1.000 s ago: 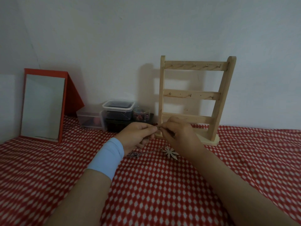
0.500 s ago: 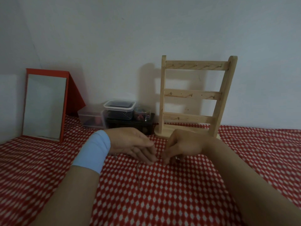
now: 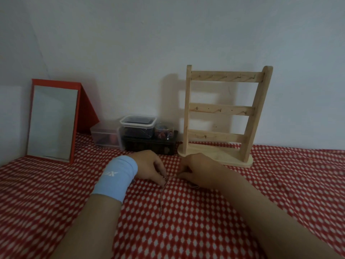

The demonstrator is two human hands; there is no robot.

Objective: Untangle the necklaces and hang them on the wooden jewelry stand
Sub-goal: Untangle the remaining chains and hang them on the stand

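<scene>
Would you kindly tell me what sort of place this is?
Probably a home dressing corner: a red-framed mirror and a wooden jewelry stand sit on a red patterned cloth against a plain wall, with plastic storage boxes between them.

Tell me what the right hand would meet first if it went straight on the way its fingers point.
Its fingers point left. The right hand would meet the necklace chain first, right at its fingertips, and then the left hand. Both hands seem to lie at one height, though depth is unclear.

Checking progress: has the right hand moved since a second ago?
Yes: the right hand has dropped from the stand's lowest rail to the cloth before its base.
</scene>
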